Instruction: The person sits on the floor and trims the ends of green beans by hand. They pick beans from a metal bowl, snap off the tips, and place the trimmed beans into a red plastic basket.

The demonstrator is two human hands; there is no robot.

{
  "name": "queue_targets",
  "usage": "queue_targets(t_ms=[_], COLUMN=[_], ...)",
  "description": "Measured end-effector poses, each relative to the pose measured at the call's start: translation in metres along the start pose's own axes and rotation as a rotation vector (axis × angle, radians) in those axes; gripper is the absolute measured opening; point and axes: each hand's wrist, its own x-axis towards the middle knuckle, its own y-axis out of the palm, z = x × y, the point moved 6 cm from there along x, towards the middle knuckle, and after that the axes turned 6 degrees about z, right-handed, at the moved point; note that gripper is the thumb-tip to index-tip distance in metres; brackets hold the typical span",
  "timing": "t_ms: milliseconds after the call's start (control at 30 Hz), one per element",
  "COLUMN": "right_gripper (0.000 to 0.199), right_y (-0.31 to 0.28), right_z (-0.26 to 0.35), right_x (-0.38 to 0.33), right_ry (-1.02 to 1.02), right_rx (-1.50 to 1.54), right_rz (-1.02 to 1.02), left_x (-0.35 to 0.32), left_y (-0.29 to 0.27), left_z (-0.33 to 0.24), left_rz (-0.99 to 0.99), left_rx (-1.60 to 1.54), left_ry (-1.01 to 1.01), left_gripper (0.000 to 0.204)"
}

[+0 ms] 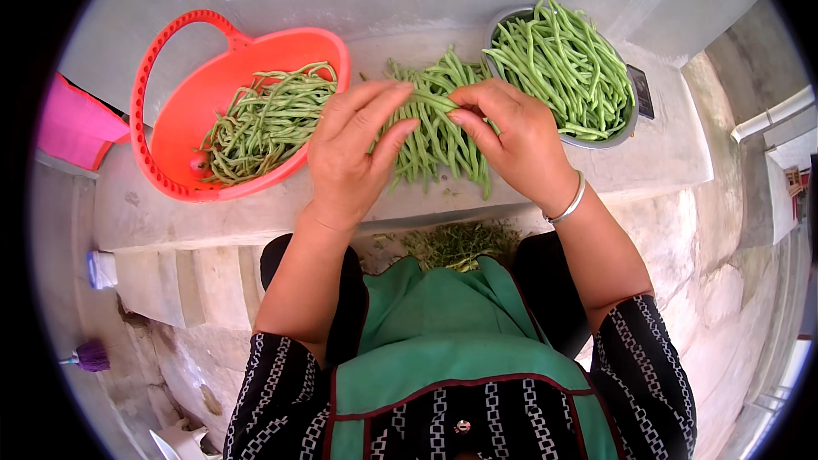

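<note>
A green bean (436,101) spans the gap between my hands, above a loose pile of green beans (439,149) on the ledge. My right hand (515,132) pinches its right end between thumb and forefinger. The bean's left end goes behind the fingertips of my left hand (354,149), which bend around it while the thumb stands lower and apart. How firmly the left fingers grip is partly hidden.
A red basket (175,111) with a raised handle holds thinner beans and a small round reddish thing (199,162). At right, a metal bowl (629,128) is heaped with beans, beside a dark flat device (640,92). Green scraps (460,243) lie below the ledge (213,217).
</note>
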Motion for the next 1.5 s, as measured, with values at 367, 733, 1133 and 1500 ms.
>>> queue_targets(t_ms=[367,733,1133,1500], right_gripper=[0.01,0.009,0.022,0.027], right_y=[-0.007,0.019,0.038,0.057], right_z=[0.017,0.007,-0.007,-0.095], right_x=[0.001,0.0,-0.019,-0.017], right_ry=[0.02,0.155,0.088,0.463], right_rx=[0.247,0.605,0.294,0.057], right_rz=[-0.009,-0.107,0.397,0.273], left_x=[-0.005,-0.02,-0.026,-0.03], left_y=[0.007,0.019,0.01,0.084], left_z=[-0.004,0.009,0.081,0.106], left_rz=[0.124,0.07,0.112,0.228], left_rx=[-0.28,-0.832,-0.523,-0.78], left_ry=[-0.151,-0.441,-0.706,-0.876], left_gripper=[0.024,0.014,0.017,0.031])
